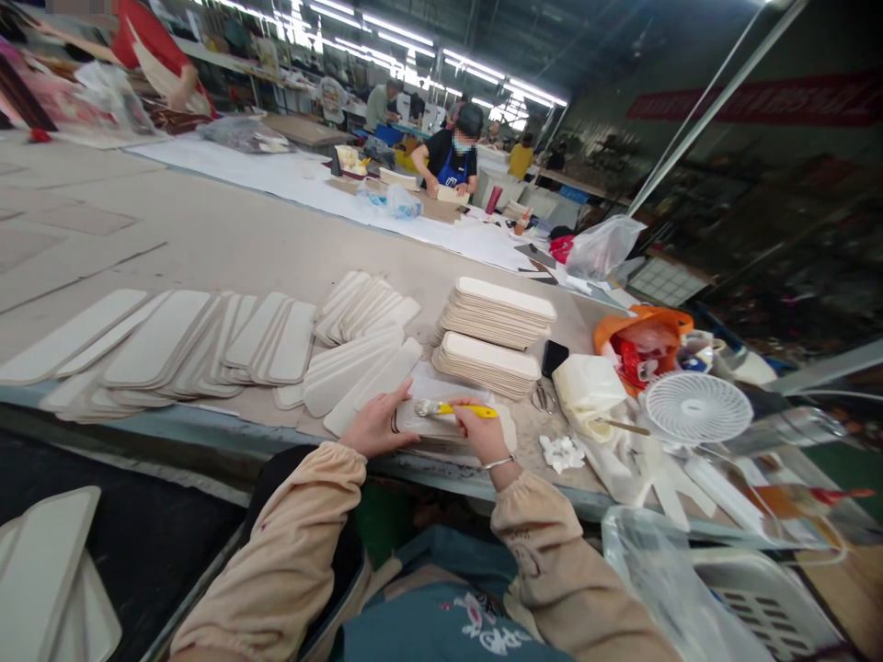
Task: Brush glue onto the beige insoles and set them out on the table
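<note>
My right hand (pixel 481 430) is closed round a yellow-handled brush (pixel 469 410), whose pale, clumped head points left over an off-white panel (pixel 448 425). This panel has rounded corners and lies at the table's near edge, on what looks like a pile of similar ones. My left hand (pixel 378 421) grips the panel's left end, thumb on the far side and fingers on the near side. Beyond the hands stand two neat stacks of cream panels, a nearer stack (pixel 487 363) and a farther stack (pixel 497 311). Fanned panels (pixel 359 377) lie just left of my left hand.
More overlapping panels (pixel 158 340) spread along the table's left. To the right are scissors (pixel 543 398), a white block-shaped container (pixel 590 384), crumpled white scraps (pixel 561 452), an orange bag (pixel 641 331) and a small white fan (pixel 698 407). A co-worker (pixel 452 156) works across the table.
</note>
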